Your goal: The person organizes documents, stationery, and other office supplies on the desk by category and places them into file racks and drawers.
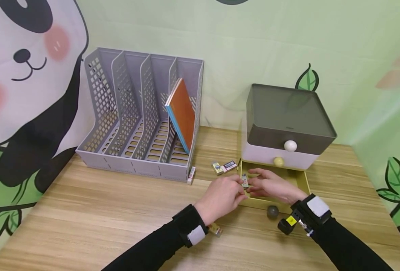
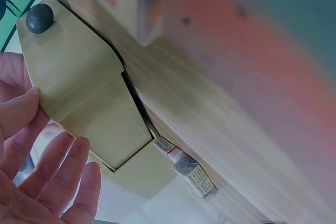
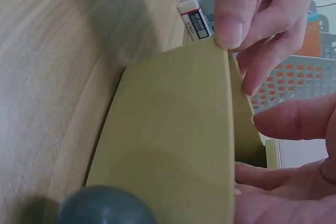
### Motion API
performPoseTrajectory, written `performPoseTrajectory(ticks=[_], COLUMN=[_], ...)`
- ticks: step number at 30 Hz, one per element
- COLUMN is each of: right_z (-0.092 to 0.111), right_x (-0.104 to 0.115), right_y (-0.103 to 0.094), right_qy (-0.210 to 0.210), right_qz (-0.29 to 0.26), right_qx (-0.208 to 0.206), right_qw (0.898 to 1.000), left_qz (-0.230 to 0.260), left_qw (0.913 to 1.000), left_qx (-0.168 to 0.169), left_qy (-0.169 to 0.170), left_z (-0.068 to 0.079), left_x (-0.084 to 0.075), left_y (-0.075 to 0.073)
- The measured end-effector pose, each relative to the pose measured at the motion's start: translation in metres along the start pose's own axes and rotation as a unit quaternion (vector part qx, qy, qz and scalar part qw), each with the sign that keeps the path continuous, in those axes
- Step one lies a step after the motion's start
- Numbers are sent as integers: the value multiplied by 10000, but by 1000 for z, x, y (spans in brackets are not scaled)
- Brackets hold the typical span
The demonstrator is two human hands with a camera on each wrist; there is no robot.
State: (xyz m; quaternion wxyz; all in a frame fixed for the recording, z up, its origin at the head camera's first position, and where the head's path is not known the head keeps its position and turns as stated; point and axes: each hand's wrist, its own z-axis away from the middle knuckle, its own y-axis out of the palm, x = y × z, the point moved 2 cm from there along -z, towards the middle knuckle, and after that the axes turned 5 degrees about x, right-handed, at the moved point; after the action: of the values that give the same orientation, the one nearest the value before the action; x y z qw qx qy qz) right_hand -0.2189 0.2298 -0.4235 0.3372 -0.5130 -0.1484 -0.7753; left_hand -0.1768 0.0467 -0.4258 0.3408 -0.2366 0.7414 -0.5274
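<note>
The lowest yellow drawer [image 1: 266, 202] of a small desktop drawer box is pulled out, with a dark round knob [image 1: 272, 212] on its front. My left hand [image 1: 221, 195] grips its front left corner, thumb at the front panel and other fingers over the side wall. My right hand [image 1: 271, 184] reaches over the front into the drawer, fingers loosely spread. Between the fingertips of both hands shows a small eraser [image 1: 245, 180] inside the drawer. In the right wrist view, the left thumb [image 3: 231, 30] sits on the corner; the eraser is hidden there.
Two erasers [image 1: 228, 166] lie left of the drawer, another eraser [image 1: 191, 175] by the grey file rack [image 1: 135, 171], and one more eraser [image 1: 215, 229] beside my left wrist. Orange and blue booklets [image 1: 183, 113] lean in the rack's right compartment. Above the drawer sits a dark-topped box [image 1: 289, 111].
</note>
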Motion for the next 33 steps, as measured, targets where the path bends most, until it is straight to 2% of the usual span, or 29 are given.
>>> performPoseTrajectory(ticks=[5,9,14,18,21,26,30,33], right_z=[1,4,6,11,17,30,36,38], right_x=[0,-3,-5,1,8,17,16,15], right_y=[1,1,1,4,8,19,27,33], right_qy=[-160,-164,-244,-567,-898,-1418,-1685,-1808], right_qz=[-99,-25,116,670,1410,2462,2877,3039], right_qx=[159,74,-243,-695,-1206,-1947,-2317,-2442], right_qw=[9997,9998,9993,9937,9785,9388,9139,9030], left_qz=[-36,10,162,152,33,-192,-221,-196], left_qw=[10000,9999,9998,9987,9963,9903,9874,9861], left_qx=[62,102,26,-174,-293,-309,-161,58], left_qy=[-20,16,-117,-464,-808,-1342,-1558,-1647], left_z=[0,1,2,4,6,8,5,1], left_x=[0,2,10,19,26,36,43,46], left_y=[0,-1,-6,-11,-16,-23,-25,-25])
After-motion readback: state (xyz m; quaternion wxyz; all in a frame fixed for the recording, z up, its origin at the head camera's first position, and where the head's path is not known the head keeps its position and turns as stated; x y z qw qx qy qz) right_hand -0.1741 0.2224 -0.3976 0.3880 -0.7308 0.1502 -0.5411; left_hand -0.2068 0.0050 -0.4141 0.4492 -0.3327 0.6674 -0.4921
